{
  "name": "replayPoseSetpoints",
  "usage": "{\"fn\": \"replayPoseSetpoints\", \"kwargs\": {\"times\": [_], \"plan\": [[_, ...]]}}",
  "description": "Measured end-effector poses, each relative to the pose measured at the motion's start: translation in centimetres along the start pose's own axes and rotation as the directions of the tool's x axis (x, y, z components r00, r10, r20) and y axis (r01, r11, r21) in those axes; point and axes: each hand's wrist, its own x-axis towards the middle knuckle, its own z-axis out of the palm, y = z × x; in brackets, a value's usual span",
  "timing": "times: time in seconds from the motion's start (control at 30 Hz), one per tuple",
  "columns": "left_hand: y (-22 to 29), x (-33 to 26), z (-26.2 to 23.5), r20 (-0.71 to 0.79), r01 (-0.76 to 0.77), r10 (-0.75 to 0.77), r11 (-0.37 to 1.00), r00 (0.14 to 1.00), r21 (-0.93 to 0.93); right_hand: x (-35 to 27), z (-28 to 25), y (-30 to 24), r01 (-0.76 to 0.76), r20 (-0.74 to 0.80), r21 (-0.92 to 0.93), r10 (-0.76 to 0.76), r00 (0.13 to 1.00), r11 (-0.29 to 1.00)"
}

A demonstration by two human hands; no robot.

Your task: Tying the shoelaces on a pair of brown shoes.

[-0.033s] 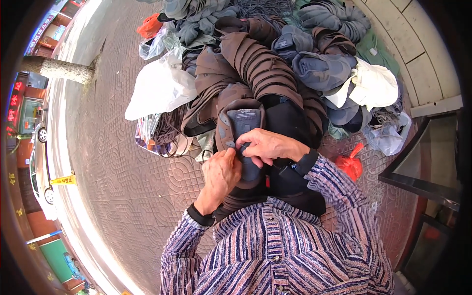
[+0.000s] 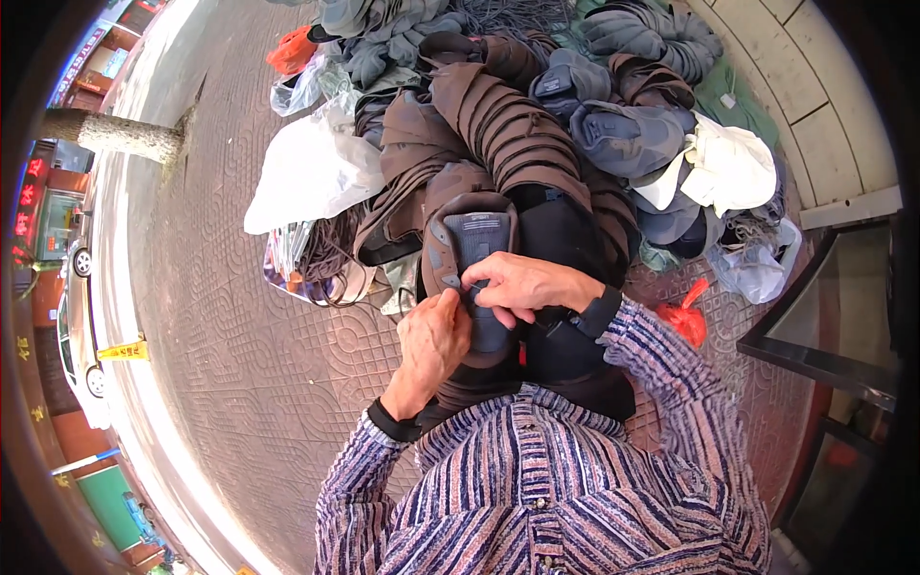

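in the head view, the person sits over a paved floor (image 2: pixel 240 316) and holds a shoe upper (image 2: pixel 470 259) on the lap, just in front of the striped shirt (image 2: pixel 537 489). the shoe upper is brown and grey, its grey inside faces up, and its top end points away from the person. the left hand (image 2: pixel 436 340) lies on the lower left side of the shoe upper, its fingers are bent and pressed together, and the thumb side touches the edge of the grey insole part. the right hand (image 2: pixel 522 285) comes from the right and lies across the middle of the shoe upper; its fingers are curled and pinch the same edge, right beside the left hand, so the two hands touch. both wrists have a dark cuff.

behind the shoe upper is a long stack of brown shoe uppers (image 2: pixel 508 134), and further back a pile of grey shoe uppers (image 2: pixel 623 134). a white plastic bag (image 2: pixel 311 172) lies to the left of the stack, and a small red bag (image 2: pixel 685 316) lies on the floor at the right, near the right sleeve
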Motion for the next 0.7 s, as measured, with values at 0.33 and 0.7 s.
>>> {"fn": "replayPoseSetpoints", "kwargs": {"times": [0.33, 0.7], "plan": [[0.3, -1.2, 0.1, 0.044, 0.133, -0.126, 0.966, 0.991, -0.220, 1.7, -1.0, -1.7, -0.112, 0.166, -0.512, 0.226, 0.960, 0.852], [1.8, -4.4, 0.5, -0.153, -0.211, 0.284, 0.903, 0.947, 0.373, 1.1, 3.3, 2.4, 0.100, -0.257, -0.754, -0.431, 0.865, 0.650]]}}
